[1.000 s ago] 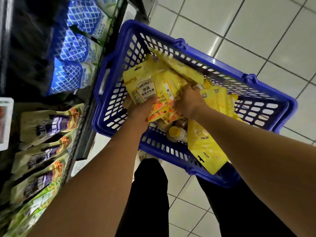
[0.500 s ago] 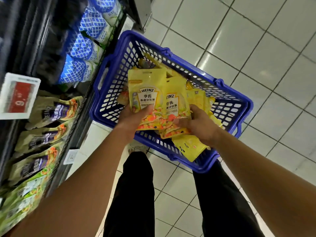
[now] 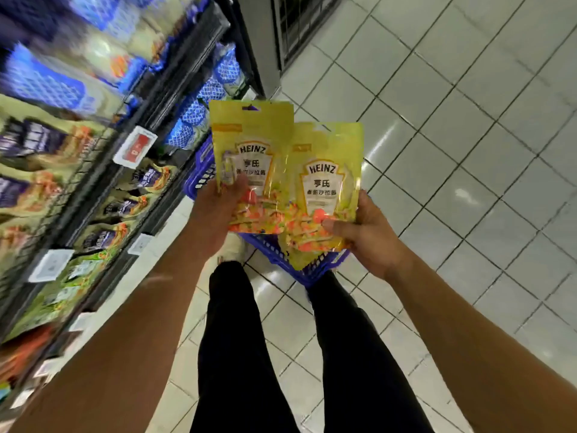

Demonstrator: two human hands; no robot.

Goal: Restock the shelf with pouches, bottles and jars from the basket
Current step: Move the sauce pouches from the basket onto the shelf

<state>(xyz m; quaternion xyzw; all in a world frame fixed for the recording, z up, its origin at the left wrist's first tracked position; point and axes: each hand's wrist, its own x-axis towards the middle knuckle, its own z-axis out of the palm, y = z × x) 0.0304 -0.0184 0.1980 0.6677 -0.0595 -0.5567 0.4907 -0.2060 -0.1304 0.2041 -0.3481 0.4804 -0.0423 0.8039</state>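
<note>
Two yellow Heinz pouches are held upright above the blue basket (image 3: 307,271), which is mostly hidden behind them. My left hand (image 3: 218,210) grips the bottom of the left pouch (image 3: 253,151), thumb on its front. My right hand (image 3: 365,235) pinches the lower edge of the right pouch (image 3: 327,182), which overlaps the left one slightly. The shelf (image 3: 103,170) with rows of pouches runs along the left.
Green and purple pouches (image 3: 150,179) and blue-patterned packs (image 3: 193,120) fill the shelf rows, with price tags (image 3: 134,146) on the rails. White floor tiles (image 3: 468,135) spread to the right. My black-trousered legs (image 3: 237,339) stand below the basket.
Both hands have lifted the two yellow pouches up out of the basket. The view has tilted up toward the shelf, and the basket now sits lower behind the pouches.
</note>
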